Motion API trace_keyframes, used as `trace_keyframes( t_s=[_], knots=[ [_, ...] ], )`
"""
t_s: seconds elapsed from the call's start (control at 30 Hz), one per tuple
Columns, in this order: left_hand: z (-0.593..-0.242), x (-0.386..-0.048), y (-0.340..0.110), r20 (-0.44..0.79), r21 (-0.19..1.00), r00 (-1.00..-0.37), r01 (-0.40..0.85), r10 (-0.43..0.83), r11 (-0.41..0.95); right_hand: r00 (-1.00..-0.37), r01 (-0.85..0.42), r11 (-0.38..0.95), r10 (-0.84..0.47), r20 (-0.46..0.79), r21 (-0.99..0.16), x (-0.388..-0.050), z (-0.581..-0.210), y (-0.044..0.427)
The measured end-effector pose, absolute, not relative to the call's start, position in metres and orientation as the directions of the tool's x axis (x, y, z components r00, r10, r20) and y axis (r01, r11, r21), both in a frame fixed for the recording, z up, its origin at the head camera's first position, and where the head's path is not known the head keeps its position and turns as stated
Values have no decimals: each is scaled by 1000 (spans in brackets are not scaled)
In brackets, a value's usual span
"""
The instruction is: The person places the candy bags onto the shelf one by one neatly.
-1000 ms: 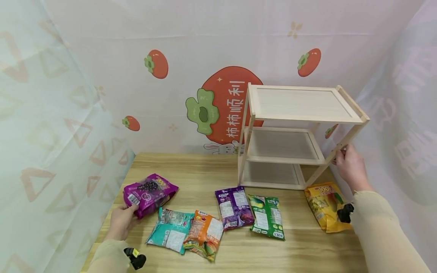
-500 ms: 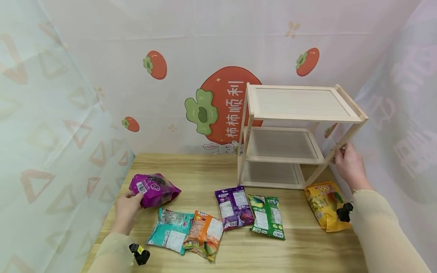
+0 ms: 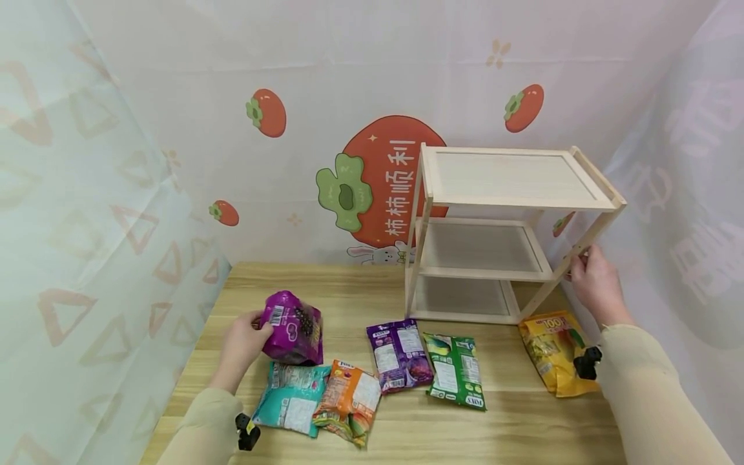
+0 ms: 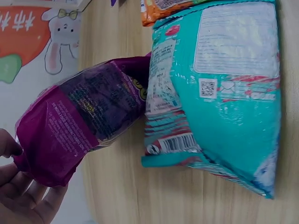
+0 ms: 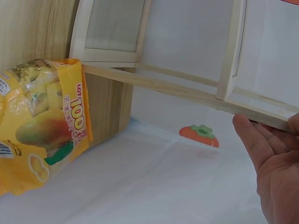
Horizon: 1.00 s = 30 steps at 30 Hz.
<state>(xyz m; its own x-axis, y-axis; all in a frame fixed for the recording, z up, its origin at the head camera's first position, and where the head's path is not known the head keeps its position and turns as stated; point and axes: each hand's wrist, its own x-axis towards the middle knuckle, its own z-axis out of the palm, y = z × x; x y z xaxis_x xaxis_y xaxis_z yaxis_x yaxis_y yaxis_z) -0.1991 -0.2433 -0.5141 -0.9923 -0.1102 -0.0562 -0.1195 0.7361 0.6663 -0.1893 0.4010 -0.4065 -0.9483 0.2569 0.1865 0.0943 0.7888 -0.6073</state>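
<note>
My left hand (image 3: 244,339) pinches one end of a magenta candy bag (image 3: 292,330) with a grape picture, seen tilted above the table. In the left wrist view the thumb and fingers hold the crimped end of this bag (image 4: 70,126). Close beside it lies a teal candy bag (image 3: 293,397). At the far right my right hand (image 3: 599,284) holds the front right post of a three-tier wooden shelf (image 3: 517,177), its fingers and part of the thumb about the post in the right wrist view. Below that hand lies a yellow mango candy bag (image 3: 555,352).
On the wooden table (image 3: 424,429) lie an orange bag (image 3: 349,400), a dark purple bag (image 3: 400,355) and a green bag (image 3: 455,369), in front of the shelf. Printed cloth walls (image 3: 302,77) stand at the back and sides.
My left hand has moved right and slightly up, with the magenta bag turned more upright and now beside the teal bag. The right hand and the shelf stay put.
</note>
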Motion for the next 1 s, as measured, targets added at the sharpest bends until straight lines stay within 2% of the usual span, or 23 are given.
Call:
trace_keyframes(
  t_s=[0.33, 0.73, 0.9, 1.0],
  knots=[
    [-504, -196, -215, 40, 551, -997, 73, 60, 831, -950, 102, 782, 261, 174, -614, -188, -405, 400],
    [-498, -195, -179, 92, 429, -981, 195, 172, 882, -946, 91, 797, 256, 197, -597, -187, -405, 400],
    [-499, -192, -165, 145, 380, -956, 293, 256, 877, -946, 100, 797, 261, 191, -595, -188, -406, 400],
    [-503, -191, -160, 209, 339, -918, 391, 337, 856, -945, 101, 798, 263, 193, -594, -188, -407, 400]
  ],
)
